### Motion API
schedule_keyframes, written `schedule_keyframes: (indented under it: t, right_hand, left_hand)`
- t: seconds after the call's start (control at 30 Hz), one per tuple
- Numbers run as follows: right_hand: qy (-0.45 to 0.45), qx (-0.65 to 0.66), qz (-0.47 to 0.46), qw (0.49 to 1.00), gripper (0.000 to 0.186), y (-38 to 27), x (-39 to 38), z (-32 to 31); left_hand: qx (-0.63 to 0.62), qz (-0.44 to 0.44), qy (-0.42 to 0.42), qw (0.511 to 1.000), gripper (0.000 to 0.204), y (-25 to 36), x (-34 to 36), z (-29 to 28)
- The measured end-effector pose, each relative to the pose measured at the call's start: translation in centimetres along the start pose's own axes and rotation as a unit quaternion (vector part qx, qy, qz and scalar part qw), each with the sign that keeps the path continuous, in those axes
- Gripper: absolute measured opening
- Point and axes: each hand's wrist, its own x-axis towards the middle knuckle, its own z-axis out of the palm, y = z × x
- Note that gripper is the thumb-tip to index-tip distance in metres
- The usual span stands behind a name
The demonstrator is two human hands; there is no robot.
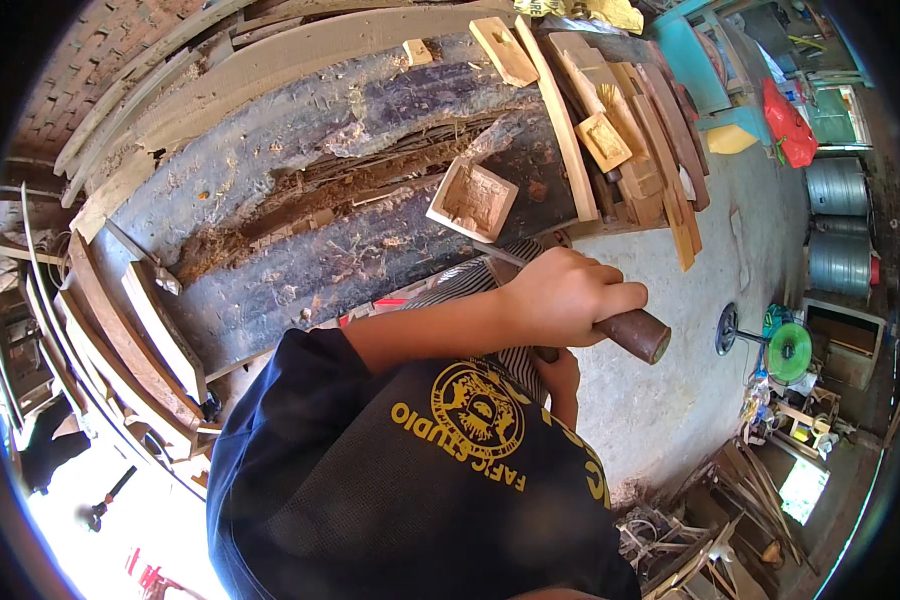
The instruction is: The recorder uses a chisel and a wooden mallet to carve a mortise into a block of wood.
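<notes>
A chisel with a thick brown wooden handle is in my left hand, whose fingers are wrapped round it. Its narrow metal blade points up and left, its end by the near edge of a hollowed square wooden block. Rough chips and cut marks show inside the block's hollow. My right hand is lower, close to my shirt and partly behind my left hand; its fingers are hidden. Striped cloth lies beneath my left forearm.
The block rests on a dark, worn workbench with a shavings-filled split. Several boards and another hollowed wooden piece lie at its right end. Curved planks lean at left. A green fan and wood scraps stand at right.
</notes>
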Motion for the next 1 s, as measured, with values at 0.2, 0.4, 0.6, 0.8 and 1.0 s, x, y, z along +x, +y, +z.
schedule_keyframes:
  t: [0.2, 0.4, 0.6, 0.8, 1.0]
  right_hand:
    - [-0.013, -0.007, -0.001, 1.0, 0.065, 0.2, 0.2, 0.0]
    - [-0.005, -0.002, 0.001, 1.0, 0.059, 0.2, 0.2, 0.2]
    - [-0.002, -0.002, -0.008, 1.0, 0.057, 0.6, 0.3, 0.2]
    - [-0.041, -0.015, 0.009, 0.999, 0.065, -0.2, 0.1, -0.4]
    - [-0.007, 0.0, -0.004, 1.0, 0.055, 0.0, 0.1, 0.1]
  left_hand:
    - [-0.003, 0.02, -0.05, 0.999, 0.031, -0.7, 0.7, 0.3]
    - [-0.019, -0.002, -0.077, 0.997, 0.041, -1.0, 0.8, 0.6]
    - [-0.037, -0.019, -0.131, 0.991, 0.04, -0.8, 1.5, -0.2]
    - [-0.052, -0.025, -0.155, 0.986, 0.036, -1.0, 1.9, -0.4]
    - [-0.062, -0.035, -0.163, 0.984, 0.031, -0.9, 2.1, -0.8]
